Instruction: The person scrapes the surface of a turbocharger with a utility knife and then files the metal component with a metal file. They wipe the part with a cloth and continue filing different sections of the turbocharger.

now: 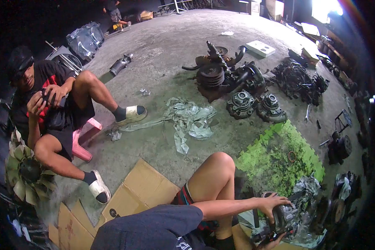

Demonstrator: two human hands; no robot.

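Observation:
At the lower right, my left hand (pixel 274 205) reaches over a rounded grey metal machine part (pixel 284 216), its fingers and thumb curved onto it. My right hand (pixel 274 242) is just below, near the bottom edge of the head view. Its fingers are bent around a dark object with a reddish spot, whose kind I cannot make out. Crumpled clear plastic (pixel 306 185) and dark metal pieces lie around the part. A green foam mat (pixel 279 154), stained black, spreads beyond my hands, with a thin reddish ring (pixel 292 156) on it.
A co-worker (pixel 50 100) sits on a pink stool (pixel 82 143) at left, holding a dark object. A fan (pixel 29 170), flattened cardboard (pixel 141 183) and a rag heap (pixel 191 116) lie about. Greasy engine parts (pixel 221 79) and a wrench (pixel 307 112) rest on the concrete.

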